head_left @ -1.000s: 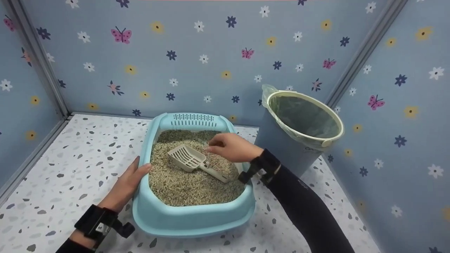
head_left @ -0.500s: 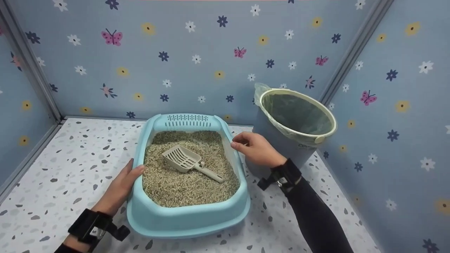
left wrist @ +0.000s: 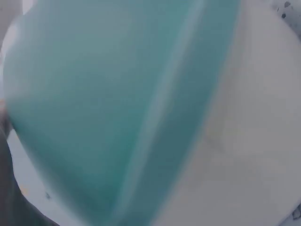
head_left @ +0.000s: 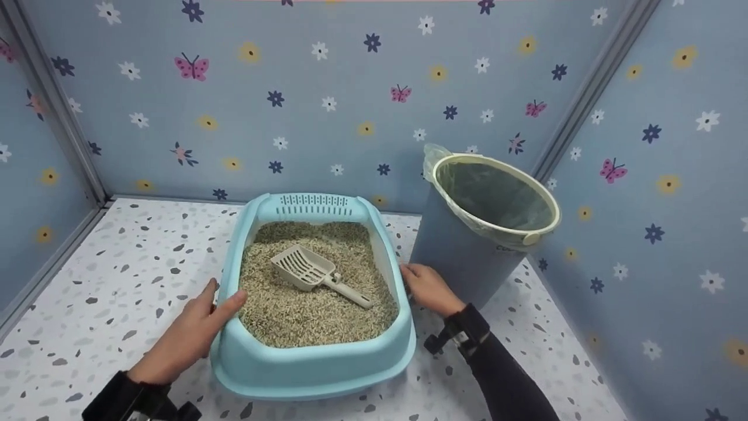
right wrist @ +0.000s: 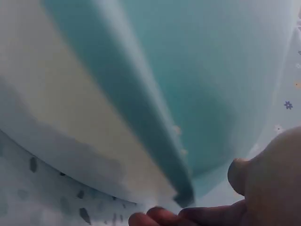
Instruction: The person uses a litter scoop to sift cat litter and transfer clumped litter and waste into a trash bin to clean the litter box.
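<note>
A light blue litter box [head_left: 315, 368] full of tan litter [head_left: 304, 327] sits between both hands. On the litter lies a beige slotted litter scoop [head_left: 315, 272], handle toward the lower right. My left hand [head_left: 190, 327] is at the box's left side, its thumb reaching over the rim and its fingers along the outer wall. At the right side, my right hand [head_left: 429, 289] has its fingertips close against the outer wall. The right wrist view has the fingers [right wrist: 211, 215] by the lower edge, with the thumb held apart. Box wall [left wrist: 94, 94] fills most of the left wrist view.
A grey-blue trash bin [head_left: 461, 257] with a pale rim and a thin liner [head_left: 435, 155] stands at the back right, close to my right hand. Flower-patterned walls [head_left: 327, 134] enclose the speckled white surface [head_left: 117, 292] at the back and sides.
My right hand has moved from above the litter, out over the right rim and down beside the box. My left hand has slid a little nearer along the left rim.
</note>
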A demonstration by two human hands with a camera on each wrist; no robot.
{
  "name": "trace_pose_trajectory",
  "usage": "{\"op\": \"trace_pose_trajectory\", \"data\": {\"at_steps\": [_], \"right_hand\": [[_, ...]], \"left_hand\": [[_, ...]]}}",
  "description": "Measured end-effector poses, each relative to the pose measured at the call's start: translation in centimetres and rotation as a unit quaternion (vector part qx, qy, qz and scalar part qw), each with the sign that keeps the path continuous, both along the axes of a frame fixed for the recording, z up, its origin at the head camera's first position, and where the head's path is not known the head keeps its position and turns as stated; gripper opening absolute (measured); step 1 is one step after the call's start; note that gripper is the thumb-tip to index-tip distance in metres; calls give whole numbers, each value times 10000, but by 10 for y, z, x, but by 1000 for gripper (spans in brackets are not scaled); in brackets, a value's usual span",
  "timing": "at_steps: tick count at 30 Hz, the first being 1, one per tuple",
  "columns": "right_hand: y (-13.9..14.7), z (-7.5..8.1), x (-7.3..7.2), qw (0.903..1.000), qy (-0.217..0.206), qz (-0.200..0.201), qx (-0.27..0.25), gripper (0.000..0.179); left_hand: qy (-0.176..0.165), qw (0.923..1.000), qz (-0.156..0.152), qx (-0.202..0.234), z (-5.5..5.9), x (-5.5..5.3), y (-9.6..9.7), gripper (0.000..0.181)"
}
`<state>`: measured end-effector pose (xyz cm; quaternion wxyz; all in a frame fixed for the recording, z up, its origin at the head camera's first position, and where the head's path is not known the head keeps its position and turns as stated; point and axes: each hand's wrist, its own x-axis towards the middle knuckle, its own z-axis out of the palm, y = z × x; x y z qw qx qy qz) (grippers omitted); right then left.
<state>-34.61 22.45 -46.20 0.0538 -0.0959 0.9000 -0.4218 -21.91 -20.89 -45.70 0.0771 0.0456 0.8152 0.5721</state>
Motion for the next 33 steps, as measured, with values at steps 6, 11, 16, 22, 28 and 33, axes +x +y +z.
{"op": "trace_pose_trajectory", "data": {"at_steps": [6,11,16,22,28,33], "right_hand": [[-2,-24,1,9994,141,-231,-209,47],[15,-60,-18,9967,780,112,-188,53],[6,-62,-2,9964,723,-369,-263,48],[-21,-50,44,9938,977,-458,-281,40],[-33,-30,55,9901,-317,-605,-1226,35],[-29,-34,12,9702,-846,-905,-2083,44]], "left_hand": [[256,9863,262,-1611,9,32,23,111],[219,9739,561,-2188,1,34,30,123],[772,9727,609,-2103,-5,26,20,111],[1116,9794,311,-1654,-10,8,-20,89],[894,9836,417,-1508,-6,7,-43,79],[429,9785,750,-1873,-10,20,-33,88]]}}
